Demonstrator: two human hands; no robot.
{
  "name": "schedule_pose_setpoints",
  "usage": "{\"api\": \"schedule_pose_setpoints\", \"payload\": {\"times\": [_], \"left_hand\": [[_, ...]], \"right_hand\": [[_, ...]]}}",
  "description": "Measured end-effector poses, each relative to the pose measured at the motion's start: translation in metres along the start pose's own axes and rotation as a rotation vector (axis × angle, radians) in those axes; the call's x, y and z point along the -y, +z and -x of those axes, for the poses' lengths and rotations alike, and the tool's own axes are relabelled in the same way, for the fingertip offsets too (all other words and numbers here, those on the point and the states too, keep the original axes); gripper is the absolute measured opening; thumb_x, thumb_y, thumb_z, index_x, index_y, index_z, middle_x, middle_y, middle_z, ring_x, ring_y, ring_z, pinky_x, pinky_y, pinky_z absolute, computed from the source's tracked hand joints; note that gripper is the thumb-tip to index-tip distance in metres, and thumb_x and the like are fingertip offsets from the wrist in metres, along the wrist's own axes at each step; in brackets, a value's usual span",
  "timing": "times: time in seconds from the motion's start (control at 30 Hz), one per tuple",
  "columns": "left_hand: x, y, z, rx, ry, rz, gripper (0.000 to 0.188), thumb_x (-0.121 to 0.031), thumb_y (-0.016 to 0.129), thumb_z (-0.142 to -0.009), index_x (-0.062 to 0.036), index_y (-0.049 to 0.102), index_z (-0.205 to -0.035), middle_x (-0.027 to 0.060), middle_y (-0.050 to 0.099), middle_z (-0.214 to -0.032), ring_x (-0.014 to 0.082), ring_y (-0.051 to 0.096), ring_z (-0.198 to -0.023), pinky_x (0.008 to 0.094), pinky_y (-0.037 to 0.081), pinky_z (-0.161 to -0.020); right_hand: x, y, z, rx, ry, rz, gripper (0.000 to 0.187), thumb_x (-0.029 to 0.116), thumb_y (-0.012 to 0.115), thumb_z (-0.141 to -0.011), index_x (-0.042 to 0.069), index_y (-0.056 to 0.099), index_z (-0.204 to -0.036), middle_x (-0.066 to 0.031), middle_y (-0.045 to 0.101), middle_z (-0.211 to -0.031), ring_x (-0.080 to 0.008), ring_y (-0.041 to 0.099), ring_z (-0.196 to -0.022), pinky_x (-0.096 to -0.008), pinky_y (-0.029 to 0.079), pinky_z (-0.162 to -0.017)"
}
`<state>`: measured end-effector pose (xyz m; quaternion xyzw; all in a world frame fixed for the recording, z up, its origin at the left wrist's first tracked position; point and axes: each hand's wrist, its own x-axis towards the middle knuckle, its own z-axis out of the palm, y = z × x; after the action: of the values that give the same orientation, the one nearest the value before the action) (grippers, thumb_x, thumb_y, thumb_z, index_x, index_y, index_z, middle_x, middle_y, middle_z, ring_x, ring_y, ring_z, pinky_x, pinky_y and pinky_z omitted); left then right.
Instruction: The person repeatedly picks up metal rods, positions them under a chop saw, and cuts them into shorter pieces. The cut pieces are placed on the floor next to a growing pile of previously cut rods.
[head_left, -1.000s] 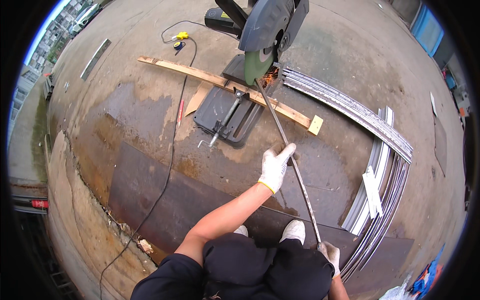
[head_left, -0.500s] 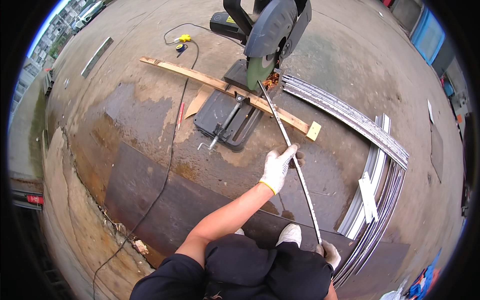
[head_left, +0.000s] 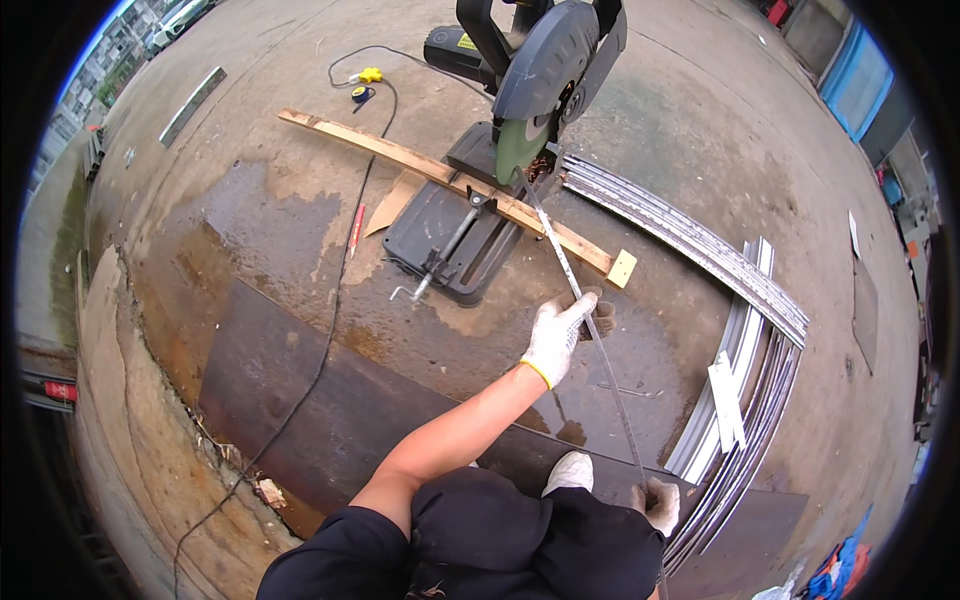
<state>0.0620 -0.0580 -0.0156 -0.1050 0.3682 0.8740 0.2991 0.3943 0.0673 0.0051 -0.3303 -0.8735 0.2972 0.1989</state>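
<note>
Sparks [head_left: 541,167] have dwindled (fewer, dimmer); the bar [head_left: 557,251] now shows below the right hand [head_left: 660,505].

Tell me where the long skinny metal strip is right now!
In the head view, the metal strip slants right of the middle, from the green cutting disc through the left hand down to the right hand.
</note>
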Motion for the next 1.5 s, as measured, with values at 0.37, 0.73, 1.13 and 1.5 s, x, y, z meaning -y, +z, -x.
{"api": "schedule_pose_setpoints", "payload": {"times": [0.37,0.73,1.13,1.5], "left_hand": [[-0.004,0.002,-0.003,-0.006,0.013,-0.026,0.026,-0.017,0.066,-0.098,0.0028,0.065,-0.114,0.0158,0.073,-0.095,0.0241,0.073,-0.08,0.0359,0.06,-0.073],[-0.001,0.002,-0.014,-0.1,0.165,-0.296,0.025,-0.018,0.079,-0.089,0.0028,0.069,-0.098,0.0056,0.069,-0.081,0.0115,0.063,-0.068,0.0268,0.054,-0.065],[-0.007,0.009,-0.023,0.234,0.001,0.004,0.024,-0.023,0.066,-0.099,-0.001,0.064,-0.109,0.0097,0.071,-0.095,0.0188,0.069,-0.086,0.0347,0.057,-0.08],[-0.007,0.01,-0.026,-0.002,0.056,-0.287,0.027,-0.024,0.077,-0.091,0.0,0.067,-0.1,0.0066,0.068,-0.086,0.0137,0.066,-0.075,0.0286,0.056,-0.07]], "right_hand": [[-0.003,-0.003,-0.015,0.082,0.237,-0.147,0.024,-0.004,0.077,-0.072,0.002,0.071,-0.094,0.0002,0.064,-0.077,-0.0052,0.057,-0.064,-0.0225,0.047,-0.057],[0.019,-0.028,-0.048,0.372,0.164,-0.093,0.031,0.003,0.078,-0.08,-0.005,0.07,-0.109,-0.0005,0.066,-0.081,-0.0043,0.052,-0.066,-0.0231,0.048,-0.061],[0.021,-0.053,-0.097,0.555,0.338,-0.273,0.023,0.006,0.063,-0.097,-0.007,0.067,-0.115,-0.0058,0.068,-0.079,-0.0084,0.062,-0.064,-0.023,0.049,-0.056],[0.01,-0.04,-0.096,0.513,0.144,-0.191,0.041,0.001,0.075,-0.083,-0.005,0.067,-0.123,-0.0018,0.064,-0.084,-0.0043,0.052,-0.07,-0.0216,0.044,-0.059]]}}
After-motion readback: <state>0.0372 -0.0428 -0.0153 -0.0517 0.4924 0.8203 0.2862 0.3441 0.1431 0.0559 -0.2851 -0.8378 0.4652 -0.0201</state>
